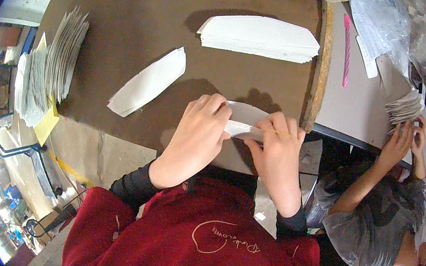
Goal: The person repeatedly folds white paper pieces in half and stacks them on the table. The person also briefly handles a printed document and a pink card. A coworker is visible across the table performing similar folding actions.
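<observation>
Between my two hands is a small stack of thin white cut pieces (246, 114), cloth or paper, held at the table's near edge. My left hand (195, 133) pinches its left end, and my right hand (279, 155) grips the right end, thumb underneath. A thin tan band (283, 135) lies across the fingers of my right hand. Left of the held stack rests a slanted, thinner white stack (148, 82). Farther off, a thicker white stack (260, 37) lies lengthwise near the right edge of the brown tabletop (137, 15).
At the table's left edge stand bundles of white pieces (64, 57) with a yellow sheet (45, 126) below. A raised wooden edge (320, 66) borders the right side. Beyond it are a pink twisted strip (346, 51), clear plastic (386, 21) and a co-worker (374, 213) handling another white stack (404, 107).
</observation>
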### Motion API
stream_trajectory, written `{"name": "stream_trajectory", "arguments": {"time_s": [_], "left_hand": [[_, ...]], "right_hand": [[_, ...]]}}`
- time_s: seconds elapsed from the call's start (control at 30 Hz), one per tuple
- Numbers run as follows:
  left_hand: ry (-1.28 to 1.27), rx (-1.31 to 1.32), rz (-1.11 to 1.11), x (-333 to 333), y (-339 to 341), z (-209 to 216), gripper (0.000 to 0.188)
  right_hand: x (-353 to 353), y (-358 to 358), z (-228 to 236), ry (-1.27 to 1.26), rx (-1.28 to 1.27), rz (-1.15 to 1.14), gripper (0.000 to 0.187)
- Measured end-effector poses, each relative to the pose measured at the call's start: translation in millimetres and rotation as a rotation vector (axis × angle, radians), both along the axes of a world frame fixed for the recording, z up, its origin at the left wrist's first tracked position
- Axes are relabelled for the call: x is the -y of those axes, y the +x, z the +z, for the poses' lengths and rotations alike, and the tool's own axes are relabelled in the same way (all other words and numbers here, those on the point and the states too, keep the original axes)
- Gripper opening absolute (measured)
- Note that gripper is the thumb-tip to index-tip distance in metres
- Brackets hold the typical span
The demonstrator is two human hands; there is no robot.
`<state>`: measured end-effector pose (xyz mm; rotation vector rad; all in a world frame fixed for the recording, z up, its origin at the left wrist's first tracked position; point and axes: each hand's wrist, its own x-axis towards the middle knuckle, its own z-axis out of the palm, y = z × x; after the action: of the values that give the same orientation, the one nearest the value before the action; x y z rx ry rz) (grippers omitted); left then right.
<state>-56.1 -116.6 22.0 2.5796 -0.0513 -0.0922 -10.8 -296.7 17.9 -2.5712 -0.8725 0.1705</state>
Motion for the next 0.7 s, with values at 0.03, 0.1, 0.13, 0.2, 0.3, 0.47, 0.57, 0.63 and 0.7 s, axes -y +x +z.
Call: {"name": "stream_trajectory", "arguments": {"time_s": [0.03,0.1,0.13,0.2,0.3,0.47,0.57,0.63,0.7], "left_hand": [[-0.036,0.001,-0.009,-1,-3,0,0.034],[-0.100,-0.039,-0.031,-6,-7,3,0.038],[-0.194,-0.025,-0.031,-11,-9,5,0.040],[-0.372,-0.063,-0.045,-23,-16,12,0.046],[-0.518,-0.146,0.000,-37,-11,9,0.044],[-0.199,0.077,0.051,-46,7,-6,0.038],[-0.223,-0.011,-0.010,-46,14,-13,0.044],[-0.244,-0.027,-0.022,-47,14,-16,0.039],[-0.281,-0.037,0.025,-48,13,-19,0.035]], "right_hand": [[3,-5,-1,0.005,0.025,0.002,0.037],[11,-12,-3,0.052,0.041,0.085,0.033],[16,-16,-5,0.070,0.040,0.134,0.032],[30,-20,-6,0.172,0.065,0.275,0.037],[38,-27,-4,0.375,0.120,0.387,0.040],[32,-18,7,0.470,-0.090,0.190,0.036],[23,9,2,0.389,-0.172,0.107,0.030],[17,20,-4,0.402,-0.171,0.093,0.030],[14,24,-8,0.414,-0.190,0.062,0.032]]}}
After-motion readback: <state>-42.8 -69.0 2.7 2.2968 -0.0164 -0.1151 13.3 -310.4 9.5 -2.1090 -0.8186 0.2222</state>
